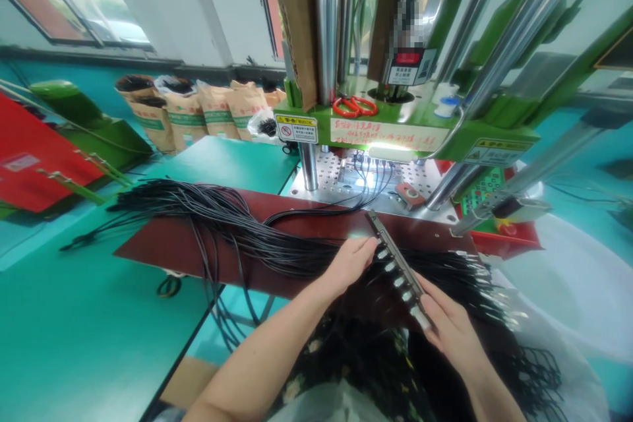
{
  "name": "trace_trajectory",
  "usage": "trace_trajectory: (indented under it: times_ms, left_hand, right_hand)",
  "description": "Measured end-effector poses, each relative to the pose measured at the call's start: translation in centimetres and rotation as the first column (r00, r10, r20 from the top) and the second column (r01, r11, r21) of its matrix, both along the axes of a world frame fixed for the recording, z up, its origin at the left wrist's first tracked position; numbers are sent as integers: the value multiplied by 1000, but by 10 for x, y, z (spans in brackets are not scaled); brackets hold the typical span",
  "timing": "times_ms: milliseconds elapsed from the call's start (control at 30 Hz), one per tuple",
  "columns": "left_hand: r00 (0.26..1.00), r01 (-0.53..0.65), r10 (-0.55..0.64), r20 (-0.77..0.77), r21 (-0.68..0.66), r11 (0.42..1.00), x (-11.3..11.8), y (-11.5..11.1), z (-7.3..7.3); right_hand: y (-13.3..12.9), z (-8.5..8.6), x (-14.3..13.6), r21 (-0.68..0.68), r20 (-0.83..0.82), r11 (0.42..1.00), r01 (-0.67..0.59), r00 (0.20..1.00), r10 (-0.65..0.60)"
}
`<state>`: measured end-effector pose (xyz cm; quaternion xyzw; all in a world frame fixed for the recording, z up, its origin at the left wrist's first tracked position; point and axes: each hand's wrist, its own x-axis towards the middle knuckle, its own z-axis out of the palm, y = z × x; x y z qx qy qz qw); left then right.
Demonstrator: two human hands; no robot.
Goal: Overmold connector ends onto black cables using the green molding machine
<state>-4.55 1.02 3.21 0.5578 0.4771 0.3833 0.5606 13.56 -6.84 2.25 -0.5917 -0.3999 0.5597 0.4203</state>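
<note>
A narrow dark metal bar (395, 254) slants across the middle of the view, with a row of several silver plug ends (398, 282) along its near side. My right hand (452, 330) grips the bar's lower end, thumb on top. At the upper end, my left hand (349, 265) is closed with its fingertips against the bar's edge; what they pinch is hidden. Beneath both hands a thick bundle of black cables (247, 227) lies over a brown board (163, 244). The cables' silver-tipped ends (494, 290) fan out to the right of my right hand.
A green press (395, 128) stands ahead, with cables running into its lit metal plate (363, 175). Red-handled scissors (355, 106) rest on the press. A red tray (514, 241) and white tub (583, 283) are at right. Paper sacks (217, 109) line the wall behind the green table (74, 330).
</note>
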Motion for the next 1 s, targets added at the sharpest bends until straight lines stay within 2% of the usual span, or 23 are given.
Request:
trace_trajectory:
  times_ms: [167,333,467,533,600,700,767,833,900,933,967,1000]
  left_hand:
    - [999,1,4,44,-125,992,-1,1,4]
    - [996,21,-6,92,-163,986,-2,1,5]
    - [999,-31,32,16,-75,997,0,2,0]
    - [996,-40,40,-82,-1,999,2,6,-1]
    - [977,8,8,-215,74,997,4,11,3]
    - [879,155,-50,-474,185,970,4,23,19]
    - [774,198,20,-633,272,942,-1,35,33]
    - [666,187,147,-731,355,916,-10,51,42]
    - [564,158,238,-790,386,909,-21,71,44]
    - [516,141,259,-817,379,915,-25,80,41]
    - [472,126,264,-841,361,924,-28,88,37]
    - [435,115,257,-863,336,935,-30,96,31]
  right_hand:
    - [0,2,-1,-6,-11,1000,15,1000,-15]
    - [0,-2,1,33,47,998,-55,997,53]
    - [-2,-6,1,82,141,991,-103,986,91]
    - [0,-6,2,87,152,990,-110,984,96]
    - [5,-2,5,37,110,993,-113,988,108]
    - [20,9,16,-49,66,996,-76,995,79]
    - [32,17,24,-45,81,999,-9,997,13]
    - [41,20,31,-27,127,999,34,991,-31]
    - [46,21,36,-56,230,998,-11,973,24]
    - [46,21,38,-84,311,994,-69,946,92]
    - [47,22,39,-104,414,985,-140,894,171]
    - [48,25,39,-107,538,971,-215,809,238]
